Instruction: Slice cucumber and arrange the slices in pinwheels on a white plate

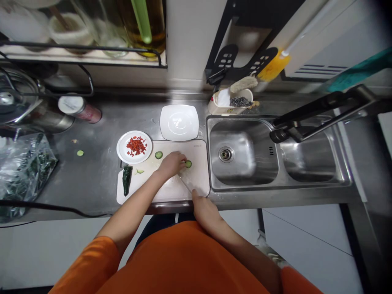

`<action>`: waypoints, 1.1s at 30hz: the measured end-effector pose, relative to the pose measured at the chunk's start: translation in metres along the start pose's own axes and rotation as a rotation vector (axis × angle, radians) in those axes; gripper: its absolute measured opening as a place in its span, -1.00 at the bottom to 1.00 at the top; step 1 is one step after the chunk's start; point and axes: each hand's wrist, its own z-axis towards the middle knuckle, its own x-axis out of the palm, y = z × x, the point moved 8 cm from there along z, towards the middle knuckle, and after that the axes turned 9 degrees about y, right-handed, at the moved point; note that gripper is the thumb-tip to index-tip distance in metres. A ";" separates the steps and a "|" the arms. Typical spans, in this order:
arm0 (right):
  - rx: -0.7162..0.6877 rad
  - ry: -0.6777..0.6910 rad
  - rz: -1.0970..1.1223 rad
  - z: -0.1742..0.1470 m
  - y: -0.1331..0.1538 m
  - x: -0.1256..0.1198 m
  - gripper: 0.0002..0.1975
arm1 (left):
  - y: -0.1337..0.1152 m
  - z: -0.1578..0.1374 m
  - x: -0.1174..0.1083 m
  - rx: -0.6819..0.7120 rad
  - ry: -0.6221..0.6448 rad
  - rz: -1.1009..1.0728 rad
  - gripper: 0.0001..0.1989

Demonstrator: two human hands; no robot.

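Note:
My left hand (pixel 173 164) is over the white cutting board (pixel 162 192), its fingers closed around a piece of cucumber (pixel 188 163) whose green cut face shows. My right hand (pixel 204 207) grips a knife (pixel 185 182) by the handle near the board's front edge. The blade slants up and left toward my left hand, partly hidden there. Another cut cucumber piece (pixel 158 155) rests on the board, left of my left hand. A dark green cucumber length (pixel 126 180) lies at the board's left side, beside thin pale green slivers (pixel 139 171).
A round plate of red berries (pixel 121 152) overlaps the board's upper left corner. Behind the board sits a white square plate (pixel 179 121). The double sink (pixel 245 179) adjoins on the right, with a black faucet (pixel 306 118). Left are a plastic bag (pixel 27 171) and a jar (pixel 81 109).

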 end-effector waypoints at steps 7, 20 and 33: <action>0.000 0.037 0.045 0.001 -0.002 0.003 -0.50 | -0.004 0.017 0.018 -0.140 0.121 0.096 -0.88; -0.003 0.027 0.056 0.003 -0.004 0.003 -0.56 | -0.006 0.016 0.021 -0.160 0.146 -0.014 -0.94; -0.020 -0.001 0.029 0.002 -0.006 -0.002 -0.55 | 0.060 -0.061 0.003 -0.483 -0.283 -0.324 -0.83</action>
